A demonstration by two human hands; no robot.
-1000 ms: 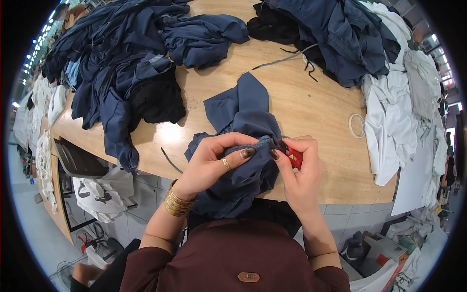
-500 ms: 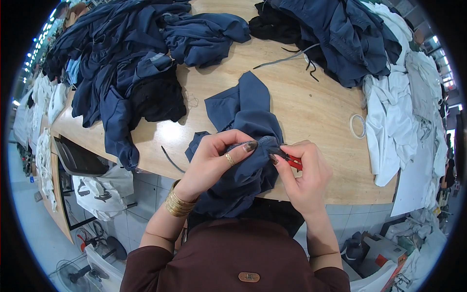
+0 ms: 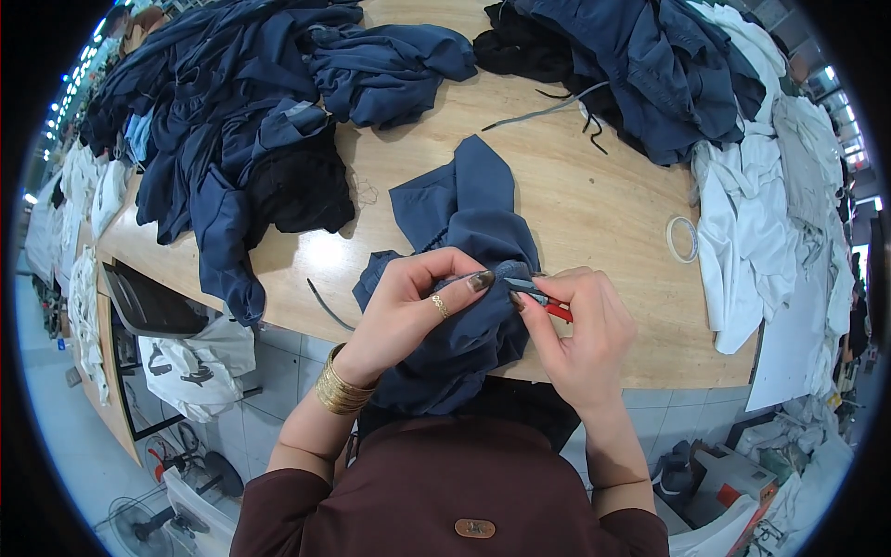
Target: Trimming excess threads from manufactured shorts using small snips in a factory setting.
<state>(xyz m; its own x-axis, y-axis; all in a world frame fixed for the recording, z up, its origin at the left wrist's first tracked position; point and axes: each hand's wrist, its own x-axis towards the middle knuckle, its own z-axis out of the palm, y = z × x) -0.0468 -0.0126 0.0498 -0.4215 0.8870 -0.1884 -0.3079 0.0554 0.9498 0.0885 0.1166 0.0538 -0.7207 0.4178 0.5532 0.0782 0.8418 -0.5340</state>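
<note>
A dark blue garment (image 3: 478, 200) lies bunched in front of me, partly hanging over the table's near edge. My left hand (image 3: 422, 292) pinches a fold of it between thumb and fingers. In my right hand (image 3: 585, 325) is a pair of small thread snips (image 3: 560, 311) with red handles and dark blades. The blade tips are at the gathered cloth, just right of my left thumb. My fingers partly cover the snips, and whether the blades touch a thread is too small to tell.
Heaps of dark blue garments (image 3: 232, 84) cover the far left of the wooden table (image 3: 613, 232), with another blue pile (image 3: 650, 74) at far right. A tape roll (image 3: 682, 239) lies near white cloth (image 3: 733, 241) on the right. A grey cord (image 3: 329, 306) rests at the near-left edge.
The snips have shifted slightly left and more of their blades shows over the cloth. My right thumb and fingers have moved a little with them; my left hand keeps its pinch.
</note>
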